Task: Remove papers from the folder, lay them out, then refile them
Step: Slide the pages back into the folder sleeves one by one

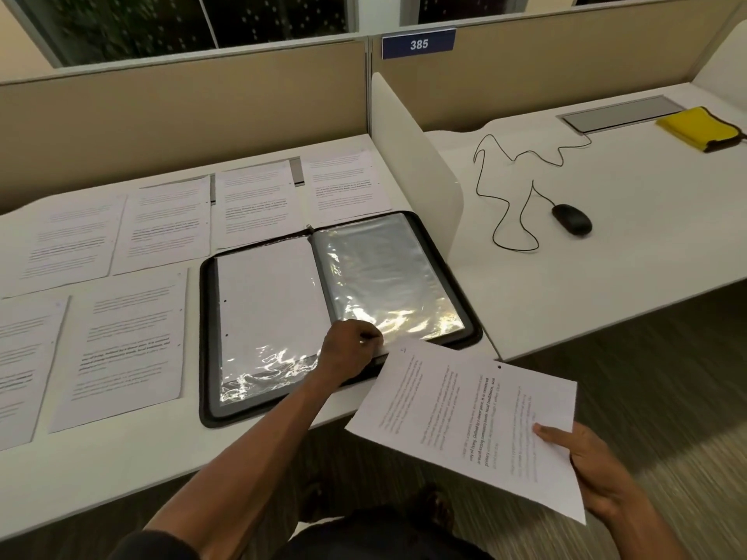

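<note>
The left hand (351, 349) pinches a plastic sleeve's edge on the open folder (339, 313) at centre frame, while the right hand (586, 466) grips a sheet (465, 422) at lower right. If the slippery sleeve slips shut, the sheet's corner could catch and crumple going in.

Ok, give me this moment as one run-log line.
left hand: pinching sleeve edge in open folder | right hand: holding printed sheet off desk edge | laid-out sheets: six on desk

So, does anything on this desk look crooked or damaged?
Nothing damaged. The plastic sleeves in the open folder are wrinkled, and the sheet in the right hand is held tilted off the desk edge.
</note>
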Demonstrator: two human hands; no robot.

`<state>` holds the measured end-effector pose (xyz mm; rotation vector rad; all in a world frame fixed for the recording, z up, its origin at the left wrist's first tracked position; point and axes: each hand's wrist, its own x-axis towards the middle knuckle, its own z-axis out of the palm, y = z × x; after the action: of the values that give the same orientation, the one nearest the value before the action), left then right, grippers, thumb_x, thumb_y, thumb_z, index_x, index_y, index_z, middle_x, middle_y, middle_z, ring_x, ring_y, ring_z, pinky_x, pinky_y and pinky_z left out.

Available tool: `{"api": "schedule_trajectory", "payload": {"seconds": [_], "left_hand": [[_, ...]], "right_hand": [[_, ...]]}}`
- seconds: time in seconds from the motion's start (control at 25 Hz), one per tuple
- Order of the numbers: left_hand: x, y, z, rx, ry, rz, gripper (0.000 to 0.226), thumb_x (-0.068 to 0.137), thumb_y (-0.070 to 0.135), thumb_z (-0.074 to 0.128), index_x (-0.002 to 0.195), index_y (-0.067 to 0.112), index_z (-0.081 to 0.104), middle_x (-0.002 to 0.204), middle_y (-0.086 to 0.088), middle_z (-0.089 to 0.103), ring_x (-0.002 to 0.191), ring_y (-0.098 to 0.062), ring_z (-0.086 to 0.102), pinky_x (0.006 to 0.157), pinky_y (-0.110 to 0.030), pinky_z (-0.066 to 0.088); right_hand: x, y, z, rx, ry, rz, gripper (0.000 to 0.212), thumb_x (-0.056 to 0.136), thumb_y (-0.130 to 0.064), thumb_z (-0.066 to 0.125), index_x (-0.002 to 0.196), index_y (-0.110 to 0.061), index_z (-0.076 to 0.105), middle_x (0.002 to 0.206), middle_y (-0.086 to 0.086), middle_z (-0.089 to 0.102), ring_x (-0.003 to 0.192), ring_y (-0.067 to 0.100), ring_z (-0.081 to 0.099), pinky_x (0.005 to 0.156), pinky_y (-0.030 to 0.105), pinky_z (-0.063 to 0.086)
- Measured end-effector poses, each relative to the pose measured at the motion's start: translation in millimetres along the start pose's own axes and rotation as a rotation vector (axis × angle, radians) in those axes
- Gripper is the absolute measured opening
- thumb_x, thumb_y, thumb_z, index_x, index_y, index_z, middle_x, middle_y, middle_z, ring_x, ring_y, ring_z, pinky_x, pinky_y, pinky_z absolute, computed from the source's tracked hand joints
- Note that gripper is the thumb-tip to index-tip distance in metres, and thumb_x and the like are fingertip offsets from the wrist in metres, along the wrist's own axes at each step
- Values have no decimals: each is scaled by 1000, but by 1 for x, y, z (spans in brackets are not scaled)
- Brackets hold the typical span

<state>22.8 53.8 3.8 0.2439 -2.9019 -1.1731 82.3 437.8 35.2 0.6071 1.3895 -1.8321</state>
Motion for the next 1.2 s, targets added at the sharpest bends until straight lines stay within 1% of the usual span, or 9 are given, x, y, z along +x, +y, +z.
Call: {"api": "schedule_trajectory", "payload": {"seconds": [0.24, 0.32, 0.44, 0.52, 0.72, 0.84, 1.0, 1.12, 1.2], "left_hand": [[-7, 6, 7, 148, 76, 55, 14, 86, 22, 64, 84, 24, 78, 85, 10, 75, 80, -9, 65, 78, -26, 49], [-8, 7, 10, 233, 93, 90, 13, 86, 24, 64, 83, 24, 77, 85, 9, 75, 80, -12, 65, 78, -31, 51], [-10, 9, 13, 305, 104, 143, 13, 87, 26, 64, 84, 24, 77, 84, 7, 75, 77, -12, 65, 80, -33, 51], [-10, 9, 13, 332, 112, 163, 11, 87, 27, 67, 85, 23, 77, 83, 7, 75, 74, -12, 66, 79, -31, 51], [-12, 4, 17, 399, 130, 263, 6, 85, 26, 71, 88, 21, 75, 77, 5, 73, 69, -17, 67, 79, -36, 51], [-19, 0, 23, 402, 177, 377, 16, 82, 13, 71, 97, 16, 68, 85, -1, 71, 66, -23, 63, 74, -39, 53], [-30, 1, 26, 408, 187, 448, 10, 79, 11, 72, 87, 14, 69, 118, -10, 64, 100, -29, 60, 84, -44, 50], [-54, 9, 31, 277, 284, 269, 15, 86, 21, 67, 101, 17, 69, 109, -2, 57, 98, -18, 52, 79, -36, 47], [-80, 21, 34, 21, 296, -78, 27, 89, 37, 65, 113, 25, 58, 109, 6, 52, 97, -10, 50, 80, -29, 46]], "right_hand": [[-8, 5, -5, 7, 33, -28, 105, 37, -23, 102, 130, -14, 56, 127, 35, 59, 109, 57, 57, 77, 58, 56], [-8, 6, -5, 21, 41, -46, 92, 49, -19, 97, 131, -15, 55, 127, 33, 59, 115, 59, 55, 83, 61, 53], [-6, 10, -2, 74, 126, -149, 52, 81, -7, 75, 129, -13, 58, 127, 28, 63, 118, 53, 57, 100, 71, 43], [-4, 14, 0, 91, 222, -199, 38, 88, -5, 63, 125, -12, 60, 124, 25, 66, 116, 49, 60, 102, 70, 42], [-2, 21, 9, 139, 294, -221, 32, 93, -2, 59, 124, -12, 61, 122, 21, 67, 115, 45, 62, 101, 66, 45], [0, 26, 16, 154, 296, -228, 33, 92, -2, 60, 124, -10, 61, 121, 21, 68, 114, 44, 63, 99, 63, 47], [1, 28, 19, 186, 290, -226, 32, 93, -2, 59, 124, -11, 62, 120, 19, 69, 114, 42, 64, 98, 59, 49], [3, 29, 22, 195, 284, -220, 33, 93, -2, 60, 125, -12, 61, 121, 19, 69, 114, 41, 64, 99, 61, 49], [5, 31, 24, 216, 273, -216, 33, 94, -1, 59, 126, -12, 61, 122, 19, 69, 115, 41, 64, 102, 64, 46]]}}
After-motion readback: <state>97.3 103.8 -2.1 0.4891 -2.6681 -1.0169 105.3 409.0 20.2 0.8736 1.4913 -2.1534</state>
